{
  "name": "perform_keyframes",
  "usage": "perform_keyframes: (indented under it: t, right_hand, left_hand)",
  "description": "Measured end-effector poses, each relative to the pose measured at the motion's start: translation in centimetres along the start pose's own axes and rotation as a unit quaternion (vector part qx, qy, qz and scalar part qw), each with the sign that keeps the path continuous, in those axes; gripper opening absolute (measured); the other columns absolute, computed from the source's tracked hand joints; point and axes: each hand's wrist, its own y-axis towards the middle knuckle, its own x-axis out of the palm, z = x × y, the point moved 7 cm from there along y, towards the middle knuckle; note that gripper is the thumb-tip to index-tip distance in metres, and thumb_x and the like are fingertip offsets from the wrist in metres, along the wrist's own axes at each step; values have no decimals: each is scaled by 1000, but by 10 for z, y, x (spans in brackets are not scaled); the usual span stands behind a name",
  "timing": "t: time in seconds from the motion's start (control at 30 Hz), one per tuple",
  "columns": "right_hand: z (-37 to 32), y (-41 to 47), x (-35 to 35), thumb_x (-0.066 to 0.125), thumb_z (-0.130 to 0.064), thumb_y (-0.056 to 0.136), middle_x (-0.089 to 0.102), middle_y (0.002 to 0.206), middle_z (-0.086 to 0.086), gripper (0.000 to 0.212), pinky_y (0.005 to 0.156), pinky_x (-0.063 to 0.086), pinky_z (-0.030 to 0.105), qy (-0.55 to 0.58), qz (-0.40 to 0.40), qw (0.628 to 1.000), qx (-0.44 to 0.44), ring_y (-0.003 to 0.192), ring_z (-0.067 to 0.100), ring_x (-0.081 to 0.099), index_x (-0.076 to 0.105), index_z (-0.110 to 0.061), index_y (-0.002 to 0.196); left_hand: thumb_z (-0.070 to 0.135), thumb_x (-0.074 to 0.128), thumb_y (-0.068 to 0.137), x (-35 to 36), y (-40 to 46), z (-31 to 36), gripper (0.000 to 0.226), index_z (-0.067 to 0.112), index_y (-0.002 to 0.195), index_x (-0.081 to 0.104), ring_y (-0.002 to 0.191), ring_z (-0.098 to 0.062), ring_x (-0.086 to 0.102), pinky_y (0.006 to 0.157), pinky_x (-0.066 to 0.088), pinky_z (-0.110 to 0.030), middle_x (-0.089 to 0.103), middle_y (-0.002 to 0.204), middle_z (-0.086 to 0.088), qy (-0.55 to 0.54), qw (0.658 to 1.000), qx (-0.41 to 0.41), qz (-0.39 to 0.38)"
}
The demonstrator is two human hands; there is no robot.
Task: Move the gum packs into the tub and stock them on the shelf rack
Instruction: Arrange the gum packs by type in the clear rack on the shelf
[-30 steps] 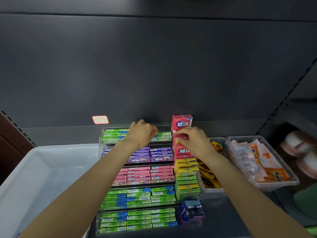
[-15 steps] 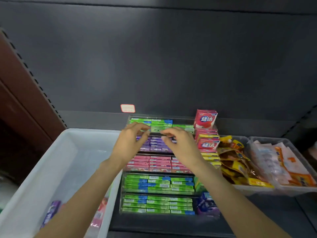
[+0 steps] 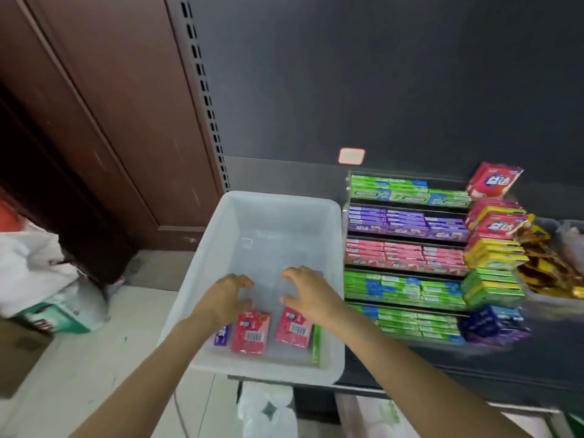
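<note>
Inside the white tub (image 3: pixel 328 235), your left hand (image 3: pixel 226 300) and right hand (image 3: pixel 311 295) hover empty, fingers loose, just above two pink gum packs (image 3: pixel 251 333).

Chinese "益达" on red gum boxes (image 3: pixel 495 182), barcodes on pink gum packs (image 3: pixel 251 332) in tub (image 3: pixel 207 248), other print illegible

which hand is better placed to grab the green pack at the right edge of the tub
Right. The right hand hovers beside the green pack by the tub's right wall; the left hand is farther off.
</note>
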Motion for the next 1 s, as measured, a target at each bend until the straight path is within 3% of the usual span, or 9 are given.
perform_keyframes:
  t: [0.1,0.17,0.3,0.57,0.63,0.77,0.9,0.97,1.0]
  right_hand:
    - [6,4,39,63,-13,86,43,131,14,61,104,36,37,-56,-56,996,45,125,29,40,34,-11,140]
    - [12,5,53,60,-6,85,40,132,15,66,104,36,38,-90,-73,991,67,125,30,38,28,-11,143]
    - [18,6,61,52,2,86,36,129,13,64,100,39,36,-136,-61,986,80,124,28,36,28,-12,143]
    - [22,21,50,71,-7,79,36,120,13,44,88,46,37,-174,-18,979,109,106,30,48,51,-5,118]
    - [18,21,41,63,1,83,37,118,12,33,83,49,38,-151,-3,984,97,98,30,54,54,-6,114]
    - [8,17,10,63,-4,82,56,100,11,15,76,47,35,-53,59,994,74,90,28,58,56,-8,95]
    - [2,0,-40,69,-10,82,59,84,-2,15,58,40,17,117,176,975,69,75,13,55,57,-11,92]
    - [-2,-8,-59,70,-10,81,60,84,-4,16,55,40,13,190,211,957,52,73,9,55,57,-15,89]
    - [-3,-13,-68,70,-9,81,59,82,-6,16,55,40,10,217,228,948,43,72,7,55,57,-16,88]
  left_hand:
    - [27,73,78,30,-2,-16,68,17,138,42,125,-23,43,106,32,-28,43,137,-6,79,991,29,-105]
    - [28,75,74,42,-1,-19,77,20,140,38,129,-23,37,108,30,-30,36,141,-4,113,983,55,-133]
    - [29,78,70,42,5,-10,84,22,141,34,125,-24,36,103,33,-33,33,136,-5,178,972,95,-122]
    - [32,76,73,27,15,-6,64,16,126,46,114,-26,42,93,39,-35,42,119,-9,155,985,55,-60]
    - [24,74,76,19,16,-4,51,13,119,49,109,-27,45,89,41,-32,44,113,-9,89,994,53,-25]
    - [8,69,80,-8,12,-2,16,12,88,55,74,-23,52,55,34,-19,55,79,-4,-131,990,25,51]
    - [14,65,86,-44,11,9,11,9,94,59,68,-17,52,49,32,-19,59,79,-2,-180,975,-1,128]
    - [18,65,87,-54,11,18,12,11,91,56,66,-16,53,48,37,-15,58,77,-1,-232,964,-12,128]
    - [18,66,86,-55,12,26,14,11,88,55,69,-18,57,55,45,-18,60,76,-2,-284,953,-6,108]
